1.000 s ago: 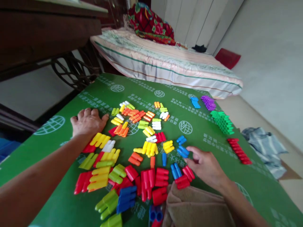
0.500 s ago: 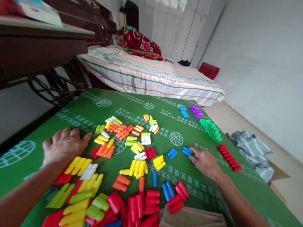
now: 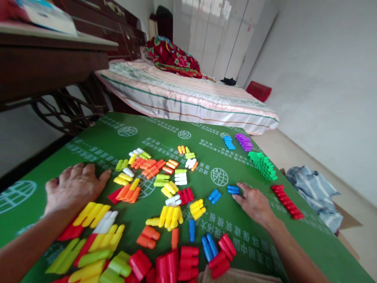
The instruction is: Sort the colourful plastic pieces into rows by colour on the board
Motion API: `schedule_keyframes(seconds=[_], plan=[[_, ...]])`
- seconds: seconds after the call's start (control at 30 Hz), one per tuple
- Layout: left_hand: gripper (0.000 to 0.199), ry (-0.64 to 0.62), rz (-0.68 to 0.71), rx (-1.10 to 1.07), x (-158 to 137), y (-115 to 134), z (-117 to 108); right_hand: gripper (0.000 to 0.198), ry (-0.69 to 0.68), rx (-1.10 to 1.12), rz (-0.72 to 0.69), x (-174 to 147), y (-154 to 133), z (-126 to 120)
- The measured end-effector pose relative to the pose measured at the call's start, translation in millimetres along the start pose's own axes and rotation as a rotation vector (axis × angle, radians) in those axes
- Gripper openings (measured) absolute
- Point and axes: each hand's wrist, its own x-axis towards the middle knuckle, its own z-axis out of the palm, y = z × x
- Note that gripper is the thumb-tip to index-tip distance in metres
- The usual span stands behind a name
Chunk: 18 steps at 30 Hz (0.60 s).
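My left hand [image 3: 72, 186] lies flat on the green board [image 3: 206, 135], fingers spread, holding nothing. It is left of a pile of coloured plastic pieces shaped like joined tubes. Nearest to it are yellow pieces [image 3: 92, 214] and an orange piece [image 3: 129, 194]. On the right, the thumb and index finger of my right hand [image 3: 255, 204] close on the end of a small blue plastic piece [image 3: 233, 190] at board level. A second blue piece [image 3: 215, 196] lies just left of it, apart. A yellow piece [image 3: 197, 209] sits further left.
Along the board's right side stand rows of joined pieces: light blue [image 3: 229, 142], purple [image 3: 244, 142], green [image 3: 262, 165] and red [image 3: 287, 201]. Red pieces [image 3: 189, 262] crowd the near edge. Beyond are a bed [image 3: 188, 98] and a dark wooden table [image 3: 53, 59].
The blue piece at my right fingertips has turned slightly to lie more level. My left hand stays flat on the board. The whole view has shifted a little.
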Motion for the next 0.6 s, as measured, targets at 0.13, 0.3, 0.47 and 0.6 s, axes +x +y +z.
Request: schedule_keyframes(seconds=[0.13, 0.3, 0.47, 0.6], plan=[[0.091, 0.002, 0.001, -0.017, 0.6, 0.0, 1.3, 0.043, 0.007, -0.028, 0.029, 1.4, -4.8, 0.5], [0.091, 0.01, 0.008, -0.011, 0.6, -2.4, 2.9, 0.04, -0.011, -0.046, 0.027, 3.2, -6.2, 0.4], [0.084, 0.008, 0.018, -0.001, -0.7, -0.8, 3.1, 0.044, -0.026, -0.051, 0.031, 5.2, -1.3, 2.5], [0.078, 0.0, 0.019, -0.026, -2.9, 3.0, 1.5, 0.048, -0.033, -0.071, 0.033, 5.4, 2.6, 4.0]])
